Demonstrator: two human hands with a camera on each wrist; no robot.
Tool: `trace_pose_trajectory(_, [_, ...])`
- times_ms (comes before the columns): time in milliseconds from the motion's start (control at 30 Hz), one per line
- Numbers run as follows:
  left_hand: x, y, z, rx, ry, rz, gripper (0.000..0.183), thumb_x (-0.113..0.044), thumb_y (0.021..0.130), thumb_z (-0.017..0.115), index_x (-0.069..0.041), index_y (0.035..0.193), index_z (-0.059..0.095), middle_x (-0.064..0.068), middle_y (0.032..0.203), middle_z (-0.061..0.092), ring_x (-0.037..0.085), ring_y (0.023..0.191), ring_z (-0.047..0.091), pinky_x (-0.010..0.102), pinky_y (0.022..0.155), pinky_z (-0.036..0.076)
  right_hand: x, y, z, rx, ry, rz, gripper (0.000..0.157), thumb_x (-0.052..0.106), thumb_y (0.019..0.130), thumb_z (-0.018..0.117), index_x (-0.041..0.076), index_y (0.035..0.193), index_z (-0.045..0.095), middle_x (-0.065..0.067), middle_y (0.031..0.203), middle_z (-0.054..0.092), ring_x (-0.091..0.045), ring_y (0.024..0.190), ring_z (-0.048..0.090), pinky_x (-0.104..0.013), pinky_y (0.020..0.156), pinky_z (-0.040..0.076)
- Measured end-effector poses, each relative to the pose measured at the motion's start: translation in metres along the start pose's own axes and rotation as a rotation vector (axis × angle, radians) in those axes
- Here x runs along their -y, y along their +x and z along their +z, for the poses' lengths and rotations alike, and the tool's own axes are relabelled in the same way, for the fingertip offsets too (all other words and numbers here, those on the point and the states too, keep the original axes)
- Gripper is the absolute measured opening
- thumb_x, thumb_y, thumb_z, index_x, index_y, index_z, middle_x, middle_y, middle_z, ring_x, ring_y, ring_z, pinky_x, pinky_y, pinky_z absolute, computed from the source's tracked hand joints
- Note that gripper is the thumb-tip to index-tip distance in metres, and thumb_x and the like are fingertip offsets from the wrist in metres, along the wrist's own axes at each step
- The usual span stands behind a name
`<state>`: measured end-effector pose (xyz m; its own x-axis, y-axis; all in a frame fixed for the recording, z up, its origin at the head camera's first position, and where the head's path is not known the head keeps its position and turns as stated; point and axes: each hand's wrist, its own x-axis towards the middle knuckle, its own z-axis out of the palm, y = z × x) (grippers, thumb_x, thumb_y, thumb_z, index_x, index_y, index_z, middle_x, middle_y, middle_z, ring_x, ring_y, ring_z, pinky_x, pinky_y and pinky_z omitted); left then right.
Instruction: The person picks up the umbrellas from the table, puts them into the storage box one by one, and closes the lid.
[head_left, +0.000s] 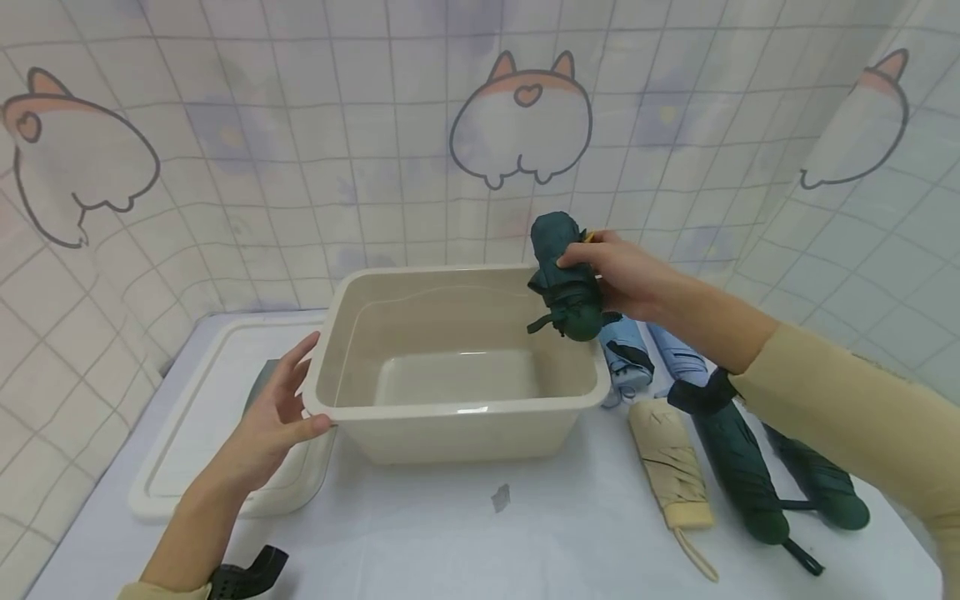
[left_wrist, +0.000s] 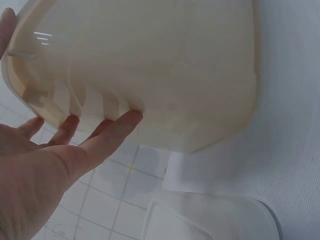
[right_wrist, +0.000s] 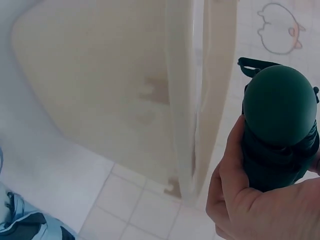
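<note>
My right hand (head_left: 618, 271) grips a folded dark green umbrella (head_left: 557, 237) above the right back rim of a cream plastic bin (head_left: 450, 437). In the right wrist view, the rounded green handle end of the umbrella (right_wrist: 281, 105) faces the camera, with fingers and thumb around its body. My left hand (head_left: 273, 425) rests against the bin's left end, fingers spread and fairly straight. Seen from the left wrist, the fingertips touch the outer wall of the bin (left_wrist: 175, 75). The visible inside of the bin holds nothing.
Right of the bin lie a beige umbrella (head_left: 671, 458), two dark green umbrellas (head_left: 742, 475) (head_left: 821, 479) and two blue ones (head_left: 626, 358) (head_left: 678, 350). A white lid (head_left: 187, 433) lies at left, partly under the left hand. A tiled-pattern curtain (head_left: 337, 167) hangs behind the table.
</note>
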<state>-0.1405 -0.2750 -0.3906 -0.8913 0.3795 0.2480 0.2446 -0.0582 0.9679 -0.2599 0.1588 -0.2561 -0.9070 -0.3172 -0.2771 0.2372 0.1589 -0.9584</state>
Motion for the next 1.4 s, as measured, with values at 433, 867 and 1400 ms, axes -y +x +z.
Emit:
trace_pose_trajectory(433, [0.001, 0.000, -0.001, 0.003, 0.005, -0.002, 0.097, -0.003, 0.094, 0.073, -0.020, 0.165, 0.009, 0.018, 0.157, 0.024, 0.026, 0.132, 0.050, 0.033, 0.096, 0.052, 0.005, 0.019, 0.050, 0.034, -0.073, 0.050, 0.077, 0.017, 0.096, 0.062, 0.009, 0.152, 0.010, -0.020, 0.156, 0.023, -0.041, 0.133, 0.042, -0.063, 0.106, 0.039])
trace_pose_trajectory(867, [-0.001, 0.000, 0.000, 0.006, -0.005, -0.006, 0.096, -0.004, 0.095, 0.073, -0.020, 0.165, 0.009, 0.019, 0.158, 0.022, 0.026, 0.132, 0.050, 0.033, 0.096, 0.051, 0.011, 0.044, 0.090, 0.157, -0.121, 0.073, 0.063, 0.016, 0.094, 0.065, 0.003, 0.142, 0.028, -0.020, 0.146, 0.039, -0.036, 0.127, 0.051, -0.062, 0.097, 0.048])
trace_pose_trajectory(1400, [0.001, 0.002, 0.003, 0.007, 0.004, -0.003, 0.097, 0.002, 0.095, 0.070, -0.020, 0.166, 0.008, 0.018, 0.158, 0.022, 0.025, 0.132, 0.051, 0.033, 0.096, 0.052, 0.024, 0.069, 0.115, 0.372, -0.258, 0.171, 0.044, 0.017, 0.096, 0.064, -0.007, 0.131, 0.052, -0.021, 0.134, 0.053, -0.034, 0.115, 0.060, -0.049, 0.085, 0.057])
